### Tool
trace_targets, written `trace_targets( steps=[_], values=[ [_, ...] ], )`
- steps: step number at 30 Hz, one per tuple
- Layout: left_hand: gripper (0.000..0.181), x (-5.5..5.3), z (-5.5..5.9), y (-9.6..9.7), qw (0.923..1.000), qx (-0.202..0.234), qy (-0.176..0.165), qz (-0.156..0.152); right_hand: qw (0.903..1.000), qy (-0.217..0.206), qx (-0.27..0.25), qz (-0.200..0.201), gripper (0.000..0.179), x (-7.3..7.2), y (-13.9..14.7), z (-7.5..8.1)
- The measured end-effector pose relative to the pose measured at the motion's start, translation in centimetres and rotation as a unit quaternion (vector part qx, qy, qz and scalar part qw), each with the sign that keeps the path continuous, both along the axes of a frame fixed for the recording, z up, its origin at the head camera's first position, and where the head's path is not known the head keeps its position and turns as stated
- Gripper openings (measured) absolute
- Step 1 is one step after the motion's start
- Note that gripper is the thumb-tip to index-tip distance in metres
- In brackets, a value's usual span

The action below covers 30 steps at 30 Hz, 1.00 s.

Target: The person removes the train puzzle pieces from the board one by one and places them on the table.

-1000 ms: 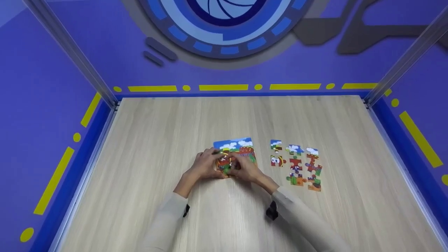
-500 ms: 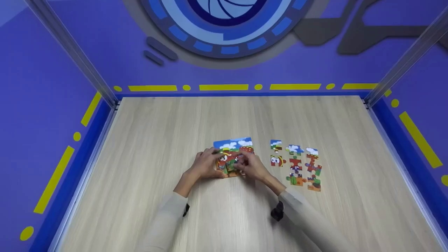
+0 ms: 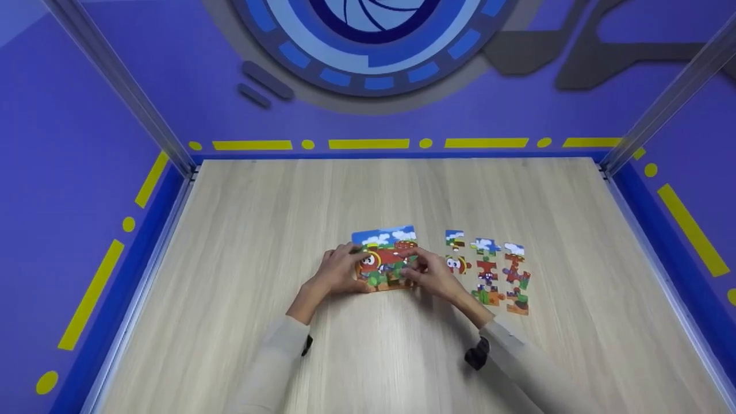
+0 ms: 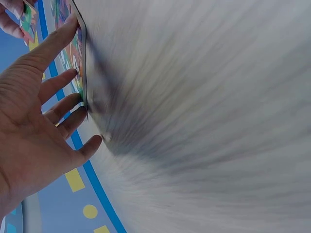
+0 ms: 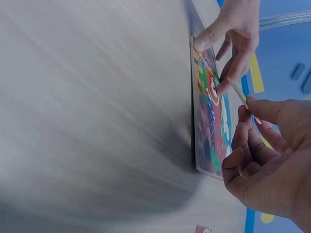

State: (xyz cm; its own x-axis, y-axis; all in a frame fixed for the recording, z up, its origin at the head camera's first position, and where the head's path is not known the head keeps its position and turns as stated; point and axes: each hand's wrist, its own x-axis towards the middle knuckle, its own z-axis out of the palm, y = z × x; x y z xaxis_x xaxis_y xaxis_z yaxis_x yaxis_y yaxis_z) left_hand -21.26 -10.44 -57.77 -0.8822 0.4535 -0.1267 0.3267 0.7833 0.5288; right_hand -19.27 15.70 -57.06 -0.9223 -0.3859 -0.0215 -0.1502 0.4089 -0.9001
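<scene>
My left hand (image 3: 336, 269) rests at the left side of a square cartoon picture puzzle (image 3: 384, 237), its thumb and fingers spread along the edge and corner. The picture shows clouds, a red figure and green plants. Over the puzzle's near right part, my right hand (image 3: 434, 275) pinches a small jigsaw piece (image 5: 236, 92) between thumb and fingers. That piece is raised above the surface, seen edge-on in the right wrist view. In the left wrist view the piece (image 4: 28, 23) shows green and orange. Fingers partly hide the puzzle.
Loose jigsaw pieces lie in columns right of the puzzle, among them an eyes piece (image 3: 456, 264), a cloud piece (image 3: 486, 246) and a red piece (image 3: 516, 273). Blue walls (image 3: 368, 126) border the wooden table (image 3: 259, 230) at the back and both sides.
My right hand has moved to the right across the puzzle, carrying the pinched piece, and more of the picture shows. My left hand stays where it was.
</scene>
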Motion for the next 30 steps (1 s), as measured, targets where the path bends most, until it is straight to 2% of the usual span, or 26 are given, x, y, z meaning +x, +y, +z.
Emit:
trace_targets(
  steps=[11,20,30],
  values=[
    [0.077,-0.1,-0.1,-0.1,1.0,-0.001,0.004,-0.009,0.9985,0.04,0.036,-0.01,0.029,1.3,4.4,-0.1],
    [0.077,0.0,-0.1,-0.2,1.0,-0.001,0.006,-0.005,0.9976,0.026,0.062,-0.015,0.029,2.7,7.7,-0.6],
    [0.076,0.0,-0.2,-0.2,1.0,0.004,0.003,-0.005,0.9953,0.027,0.089,-0.029,0.028,3.0,8.8,-1.3]
  ],
)
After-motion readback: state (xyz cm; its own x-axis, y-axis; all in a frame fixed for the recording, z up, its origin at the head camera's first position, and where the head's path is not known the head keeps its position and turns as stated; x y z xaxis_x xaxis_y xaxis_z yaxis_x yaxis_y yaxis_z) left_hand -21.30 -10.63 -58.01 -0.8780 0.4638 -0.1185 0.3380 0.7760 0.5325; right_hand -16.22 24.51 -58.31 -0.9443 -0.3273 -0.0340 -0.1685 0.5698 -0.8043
